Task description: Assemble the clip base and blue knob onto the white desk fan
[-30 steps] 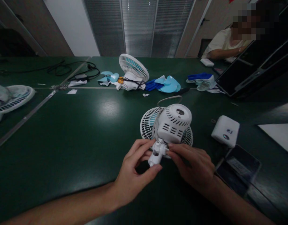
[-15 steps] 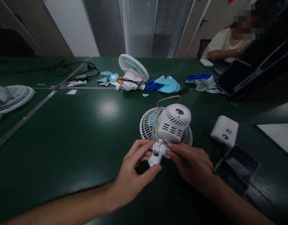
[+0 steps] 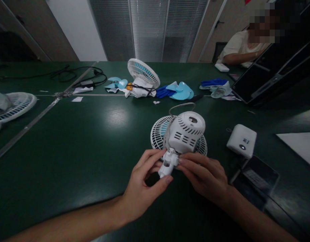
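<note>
A white fan (image 3: 186,131) lies grille-down on the dark green table, its rounded motor housing facing up and a grey cord looped along its left side. From the housing a white jointed neck (image 3: 166,164) points toward me. My left hand (image 3: 145,185) is closed around that neck from the left, thumb at its lower end and fingers near the joint. At the right of the joint, my right hand (image 3: 207,171) pinches a small white knob (image 3: 175,160) between thumb and fingers. Light blue blades show through the grille (image 3: 160,132).
A second fan (image 3: 143,77) stands farther back, between loose blue blades (image 3: 181,90) and blue-white gloves (image 3: 217,85). On the right lie a white power bank (image 3: 242,141) and a dark phone (image 3: 256,178). Another fan (image 3: 16,104) is at the left edge. A person sits at the far right.
My right hand's fingers have shifted around the knob, with the fingers now more bunched together. The neck has tilted very slightly left; my left hand keeps its hold.
</note>
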Available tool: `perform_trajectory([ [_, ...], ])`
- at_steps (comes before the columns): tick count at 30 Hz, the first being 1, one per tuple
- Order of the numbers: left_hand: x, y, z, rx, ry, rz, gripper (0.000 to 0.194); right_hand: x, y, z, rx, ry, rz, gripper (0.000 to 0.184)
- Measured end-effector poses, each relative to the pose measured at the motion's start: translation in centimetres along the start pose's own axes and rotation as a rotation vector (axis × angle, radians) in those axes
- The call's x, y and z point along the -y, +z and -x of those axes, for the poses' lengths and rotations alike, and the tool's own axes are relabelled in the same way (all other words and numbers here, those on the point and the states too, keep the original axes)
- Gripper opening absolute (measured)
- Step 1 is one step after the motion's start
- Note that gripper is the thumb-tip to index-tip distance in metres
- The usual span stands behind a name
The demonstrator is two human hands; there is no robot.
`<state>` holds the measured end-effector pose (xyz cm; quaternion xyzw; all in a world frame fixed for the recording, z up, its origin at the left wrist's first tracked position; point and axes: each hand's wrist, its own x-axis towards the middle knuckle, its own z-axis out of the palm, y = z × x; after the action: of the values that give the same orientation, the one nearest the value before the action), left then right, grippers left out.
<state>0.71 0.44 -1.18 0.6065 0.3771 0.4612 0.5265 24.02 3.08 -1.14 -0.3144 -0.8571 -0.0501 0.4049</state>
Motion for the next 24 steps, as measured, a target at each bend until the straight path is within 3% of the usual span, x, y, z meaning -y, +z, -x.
perform_trajectory([
  [7,-0.2,0.0,-0.1,0.011,-0.003,0.019,0.051,-0.5,-0.8,-0.6,0.041,-0.101,-0.029,0.038],
  [16,-0.1,0.0,-0.1,0.027,0.004,0.025,0.053,0.7,-0.4,-0.9,-0.059,0.04,-0.048,0.029],
  [21,-0.2,0.0,-0.1,0.018,0.003,0.022,0.051,-0.2,-1.1,-0.9,0.042,-0.118,-0.065,0.035],
  [24,-0.2,-0.1,0.0,0.019,-0.005,0.002,0.051,-0.8,-1.2,-0.7,0.067,-0.116,-0.074,0.039],
])
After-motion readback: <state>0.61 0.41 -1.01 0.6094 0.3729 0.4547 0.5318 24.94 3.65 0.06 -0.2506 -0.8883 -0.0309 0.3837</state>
